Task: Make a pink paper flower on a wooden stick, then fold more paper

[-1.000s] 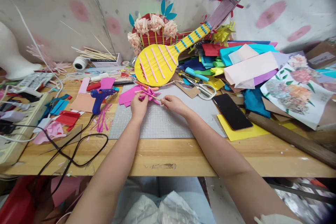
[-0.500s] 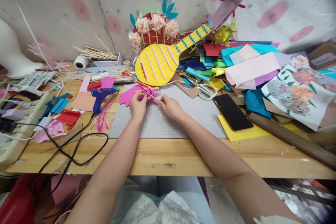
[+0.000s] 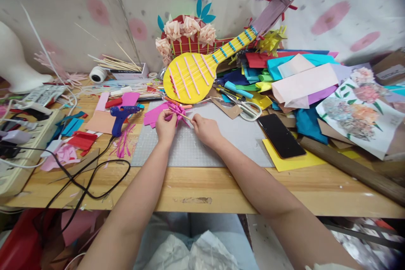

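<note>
A bright pink paper flower (image 3: 179, 112) with narrow curling petals is pinched in my left hand (image 3: 166, 125), its fingers closed at the flower's left side. My right hand (image 3: 205, 128) is closed on a thin wooden stick (image 3: 186, 118), whose far end reaches into the pink petals. Both hands are just above the grey cutting mat (image 3: 202, 152). Flat magenta paper pieces (image 3: 153, 114) lie on the mat left of the flower. Behind the hands leans a yellow paper lute (image 3: 190, 78) with pink strips across its body.
A blue glue gun (image 3: 122, 119) with a looped black cord lies left of the mat. Scissors (image 3: 248, 109), a black phone (image 3: 281, 135) and heaped coloured paper (image 3: 303, 80) are at the right. A power strip (image 3: 34, 147) runs along the left edge.
The stick has shifted slightly among the petals, and the pink flower has turned a little in my left hand. Both hands stay in nearly the same place.
</note>
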Motion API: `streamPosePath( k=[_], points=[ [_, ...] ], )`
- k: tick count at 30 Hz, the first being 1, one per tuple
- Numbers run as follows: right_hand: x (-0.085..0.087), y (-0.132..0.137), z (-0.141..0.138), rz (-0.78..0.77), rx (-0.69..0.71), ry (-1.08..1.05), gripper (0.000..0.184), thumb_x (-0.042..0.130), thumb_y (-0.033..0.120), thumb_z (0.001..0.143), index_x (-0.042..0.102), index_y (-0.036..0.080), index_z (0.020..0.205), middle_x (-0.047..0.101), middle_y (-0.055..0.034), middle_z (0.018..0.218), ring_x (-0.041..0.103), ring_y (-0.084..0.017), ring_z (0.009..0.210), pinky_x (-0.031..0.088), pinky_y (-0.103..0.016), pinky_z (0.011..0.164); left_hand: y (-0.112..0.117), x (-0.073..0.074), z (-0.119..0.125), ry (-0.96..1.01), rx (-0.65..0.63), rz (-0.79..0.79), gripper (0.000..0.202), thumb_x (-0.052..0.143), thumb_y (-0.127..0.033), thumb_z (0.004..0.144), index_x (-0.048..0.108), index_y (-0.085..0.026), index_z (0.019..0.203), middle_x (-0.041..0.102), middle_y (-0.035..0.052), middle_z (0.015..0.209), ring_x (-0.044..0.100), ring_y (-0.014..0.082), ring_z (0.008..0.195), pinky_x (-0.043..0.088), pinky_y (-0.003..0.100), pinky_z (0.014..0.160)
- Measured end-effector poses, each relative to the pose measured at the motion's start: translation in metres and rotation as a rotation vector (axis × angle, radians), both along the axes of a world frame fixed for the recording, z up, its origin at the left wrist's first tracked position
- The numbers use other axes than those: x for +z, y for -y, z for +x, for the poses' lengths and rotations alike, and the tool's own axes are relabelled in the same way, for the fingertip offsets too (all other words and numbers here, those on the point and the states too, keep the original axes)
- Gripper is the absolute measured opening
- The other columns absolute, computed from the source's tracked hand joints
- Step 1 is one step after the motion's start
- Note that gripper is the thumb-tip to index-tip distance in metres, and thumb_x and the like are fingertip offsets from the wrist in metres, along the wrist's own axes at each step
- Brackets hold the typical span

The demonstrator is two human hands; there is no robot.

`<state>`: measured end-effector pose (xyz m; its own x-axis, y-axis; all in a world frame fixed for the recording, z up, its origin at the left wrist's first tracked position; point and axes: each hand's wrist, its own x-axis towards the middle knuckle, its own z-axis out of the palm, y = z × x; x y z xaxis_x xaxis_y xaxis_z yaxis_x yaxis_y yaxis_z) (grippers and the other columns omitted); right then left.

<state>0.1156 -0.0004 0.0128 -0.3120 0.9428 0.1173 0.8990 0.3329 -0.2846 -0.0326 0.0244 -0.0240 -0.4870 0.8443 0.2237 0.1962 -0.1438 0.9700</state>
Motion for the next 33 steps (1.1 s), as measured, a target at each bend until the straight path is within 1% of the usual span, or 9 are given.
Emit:
streamPosePath(
  k=[2,6,10,14,16,21,24,27,33],
  points=[
    [0.001,0.001,0.0,0.02,0.033,0.003,0.027,0.029,0.034,0.093,0.051,0.019,0.1,0.068,-0.0087,0.088,0.062,-0.02,0.075,0.032,-0.027,0.06,0.001,0.001,0.001,0.005,-0.009,-0.006,0.01,0.061,-0.023,0.064,0.057,-0.018,0.071,0.063,0.0015,0.081,0.059,0.0114,0.075,0.046,0.024,0.075],
    [0.0,0.002,-0.001,0.008,0.071,0.009,0.028,0.028,0.034,0.093,0.05,0.019,0.101,0.068,-0.0074,0.09,0.062,-0.019,0.077,0.033,-0.026,0.062,0.002,0.002,0.001,0.0,-0.011,0.022,0.009,0.06,-0.02,0.062,0.056,-0.017,0.069,0.062,0.0011,0.078,0.058,0.0111,0.072,0.046,0.024,0.072],
    [-0.001,0.002,-0.002,-0.005,0.069,0.032,0.032,0.025,0.035,0.094,0.05,0.018,0.104,0.067,-0.0073,0.09,0.062,-0.019,0.078,0.034,-0.026,0.064,0.0,-0.001,0.0,0.001,0.007,0.044,0.009,0.061,-0.02,0.06,0.054,-0.016,0.063,0.061,0.0001,0.072,0.056,0.01,0.067,0.045,0.023,0.068],
    [-0.003,0.001,-0.002,-0.01,0.057,0.058,0.033,0.024,0.035,0.094,0.049,0.018,0.105,0.068,-0.0084,0.09,0.062,-0.019,0.079,0.033,-0.026,0.064,-0.002,-0.003,-0.001,0.047,-0.019,0.009,0.012,0.062,-0.022,0.059,0.054,-0.016,0.064,0.06,-0.0006,0.068,0.055,0.0098,0.062,0.044,0.022,0.061],
    [-0.002,0.0,0.0,-0.006,0.05,0.071,0.032,0.024,0.035,0.094,0.049,0.018,0.105,0.068,-0.0087,0.091,0.062,-0.02,0.08,0.032,-0.026,0.063,-0.002,-0.002,-0.001,0.037,-0.043,0.001,0.012,0.063,-0.022,0.059,0.055,-0.016,0.066,0.061,0.0,0.071,0.056,0.0102,0.064,0.045,0.022,0.063],
    [0.0,-0.003,0.005,-0.035,0.024,0.11,0.033,0.023,0.035,0.094,0.049,0.018,0.105,0.068,-0.0081,0.091,0.062,-0.02,0.082,0.032,-0.025,0.063,-0.001,0.002,-0.006,-0.065,-0.131,0.009,0.014,0.064,-0.026,0.063,0.06,-0.016,0.072,0.065,0.0033,0.084,0.06,0.0132,0.078,0.046,0.025,0.074],
    [0.0,-0.003,0.005,-0.065,0.032,0.127,0.033,0.023,0.035,0.094,0.047,0.017,0.107,0.067,-0.0091,0.092,0.062,-0.019,0.083,0.033,-0.026,0.063,-0.001,0.003,-0.013,-0.146,-0.172,-0.024,0.014,0.063,-0.028,0.066,0.064,-0.016,0.073,0.066,0.0036,0.081,0.06,0.0144,0.077,0.046,0.026,0.074],
    [-0.003,-0.002,0.003,-0.076,0.056,0.133,0.033,0.021,0.035,0.095,0.046,0.017,0.107,0.067,-0.0101,0.094,0.062,-0.02,0.084,0.034,-0.026,0.064,-0.002,0.004,-0.018,-0.191,-0.202,-0.05,0.011,0.062,-0.026,0.067,0.064,-0.016,0.072,0.066,0.0025,0.076,0.06,0.0143,0.073,0.046,0.027,0.074],
    [-0.01,-0.002,0.001,-0.071,0.098,0.122,0.032,0.02,0.033,0.095,0.044,0.015,0.106,0.067,-0.0111,0.091,0.062,-0.02,0.08,0.035,-0.027,0.064,0.001,0.005,-0.017,-0.192,-0.178,-0.041,0.008,0.061,-0.023,0.067,0.063,-0.016,0.07,0.066,0.0024,0.074,0.06,0.0142,0.072,0.046,0.026,0.073]
  ],
)
